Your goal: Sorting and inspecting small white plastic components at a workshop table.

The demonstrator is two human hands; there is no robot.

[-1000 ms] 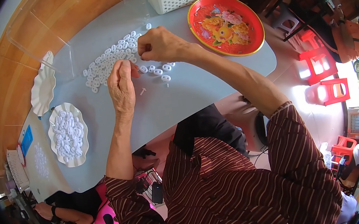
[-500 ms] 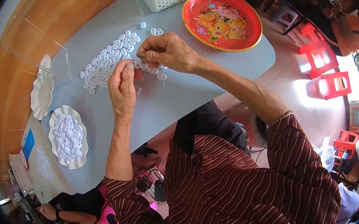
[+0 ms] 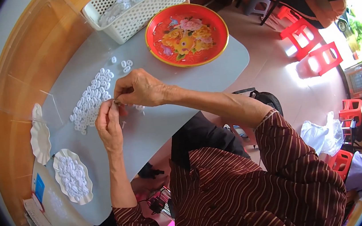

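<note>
White oval pieces (image 3: pixel 92 97), two-holed. At left, a scalloped dish (image 3: pixel 65 152) is heaped with white parts; rightward, the pieces are spread loosely on the grey table (image 3: pixel 148 139). Left hand (image 3: pixel 109 128), then right hand (image 3: pixel 142 90): fingers pinched closed, anything gripped being hidden. Since the earlier frame, their fingertips have been brought together.

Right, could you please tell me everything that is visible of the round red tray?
The round tray is red, with a raised wall and a gold-coloured rim; it looks glossy, metal or plastic. Pink and yellow flowers with green leaves decorate its inside. It lies face up on the grey table, next to the white perforated basket; whether they touch, I cannot tell. The right hand does not touch it.
</note>
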